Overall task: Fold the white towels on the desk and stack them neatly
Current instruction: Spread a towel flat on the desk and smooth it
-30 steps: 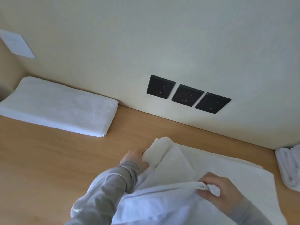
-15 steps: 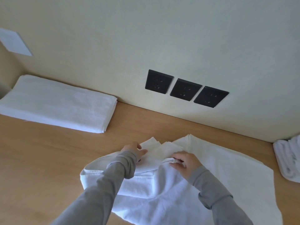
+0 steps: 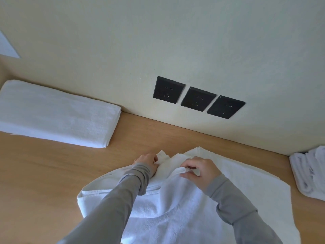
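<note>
Where sleeves cross, towel partly hidden

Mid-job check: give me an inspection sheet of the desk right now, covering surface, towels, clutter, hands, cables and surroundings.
Surface: wooden desk, bare wood showing at left and along the wall.
Job's things: open towel spread in front of the person, rumpled, partly folded; folded towel lying flat at the back left against the wall; bunched towels at the right edge, unfolded.
Clutter: nothing seen.
Hands: left hand pinching a corner of the open towel; right hand gripping a fold of it beside the left.
Cables: nothing seen.
Surroundings: pale wall with three black sockets, nothing plugged in; a white sheet on the wall at far left.
</note>
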The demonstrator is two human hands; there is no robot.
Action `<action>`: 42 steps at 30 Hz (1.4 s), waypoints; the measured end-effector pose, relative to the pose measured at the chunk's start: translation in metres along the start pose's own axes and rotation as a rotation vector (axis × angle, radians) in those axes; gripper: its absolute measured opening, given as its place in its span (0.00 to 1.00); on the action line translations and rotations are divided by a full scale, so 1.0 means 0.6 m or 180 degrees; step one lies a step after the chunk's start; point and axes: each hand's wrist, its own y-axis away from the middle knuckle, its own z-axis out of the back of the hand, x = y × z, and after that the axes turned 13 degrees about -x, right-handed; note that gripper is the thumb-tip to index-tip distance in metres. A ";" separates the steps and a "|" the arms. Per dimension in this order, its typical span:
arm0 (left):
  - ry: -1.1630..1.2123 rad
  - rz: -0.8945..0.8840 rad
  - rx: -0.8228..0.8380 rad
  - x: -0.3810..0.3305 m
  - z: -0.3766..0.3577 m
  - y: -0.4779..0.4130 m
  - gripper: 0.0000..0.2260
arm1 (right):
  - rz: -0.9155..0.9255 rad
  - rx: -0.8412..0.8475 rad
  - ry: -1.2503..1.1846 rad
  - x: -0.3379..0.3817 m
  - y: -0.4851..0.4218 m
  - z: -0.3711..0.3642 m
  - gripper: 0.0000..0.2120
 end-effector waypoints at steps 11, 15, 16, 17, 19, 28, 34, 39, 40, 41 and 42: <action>0.3179 0.0079 -0.0663 -0.006 0.149 0.091 0.21 | 0.0770 -0.0428 -0.0900 0.090 -0.016 0.055 0.03; 0.3355 -0.0885 -0.0384 -0.020 0.175 0.133 0.15 | 0.1097 -0.0230 -0.1056 0.137 -0.013 0.065 0.04; 0.3429 -0.0980 -0.0273 -0.021 0.177 0.141 0.13 | 0.1092 -0.0193 -0.1079 0.143 -0.016 0.065 0.04; 0.3553 -0.1012 -0.0157 -0.021 0.180 0.150 0.11 | 0.1041 -0.0187 -0.1071 0.147 -0.019 0.063 0.04; 0.3777 -0.0974 -0.0077 -0.018 0.181 0.162 0.11 | 0.0866 -0.0281 -0.1098 0.150 -0.027 0.056 0.02; 0.4026 -0.0945 -0.0508 -0.006 0.176 0.190 0.09 | 0.0300 -0.0640 -0.1483 0.149 -0.029 0.027 0.06; 0.4210 -0.0958 0.0004 -0.002 0.173 0.198 0.12 | 0.0482 -0.0882 -0.1382 0.144 -0.014 0.024 0.12; 0.3867 -0.1078 0.1021 0.013 0.184 0.174 0.13 | 0.0404 -0.0873 -0.1255 0.115 0.017 0.018 0.04; 0.3665 -0.0925 0.1232 0.015 0.185 0.156 0.15 | 0.0414 -0.1038 -0.1254 0.111 0.024 0.017 0.05; 0.3458 -0.0693 0.1255 0.014 0.185 0.135 0.14 | 0.0397 -0.1181 -0.1269 0.106 0.032 0.018 0.07; 0.3221 -0.0394 0.1071 0.010 0.180 0.109 0.12 | 0.0368 -0.1271 -0.1303 0.101 0.039 0.020 0.08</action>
